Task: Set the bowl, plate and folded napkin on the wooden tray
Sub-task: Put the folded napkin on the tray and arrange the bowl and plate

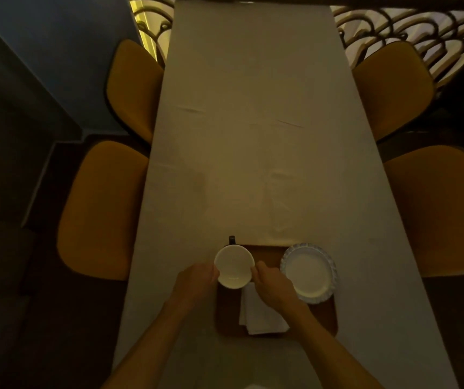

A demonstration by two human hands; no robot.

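A white bowl [234, 266] is over the far left corner of the wooden tray [270, 255]; whether it rests on the tray I cannot tell. My left hand [197, 282] grips its left rim and my right hand [271, 282] grips its right rim. A white plate [308, 273] with a scalloped edge lies on the tray's right side, slightly overhanging the right edge. A folded white napkin [258, 315] lies on the tray's near middle, partly under my right forearm.
A small dark object [232, 239] stands just beyond the bowl. The long table [253, 136] has a pale cloth. Mustard chairs [99, 209] line both sides, and an ornate metal railing [407, 21] runs behind the far end.
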